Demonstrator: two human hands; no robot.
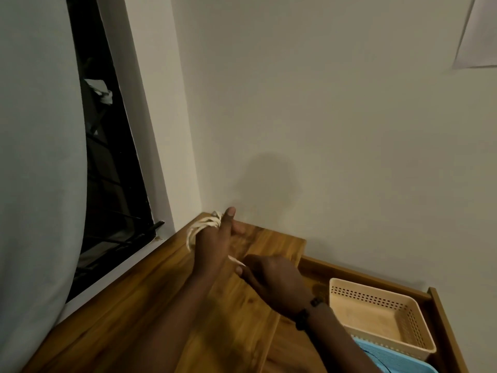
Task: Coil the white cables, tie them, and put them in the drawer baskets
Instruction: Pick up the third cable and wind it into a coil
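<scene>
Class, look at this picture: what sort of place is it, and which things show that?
Probably a room at home: a wooden cabinet top in a plain wall corner, a barred window, and an open drawer holding plastic baskets.

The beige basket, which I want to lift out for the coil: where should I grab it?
Grip the beige basket by its near long rim, coming from above: it sits open side up in the drawer, its far side close to the drawer wall.
</scene>
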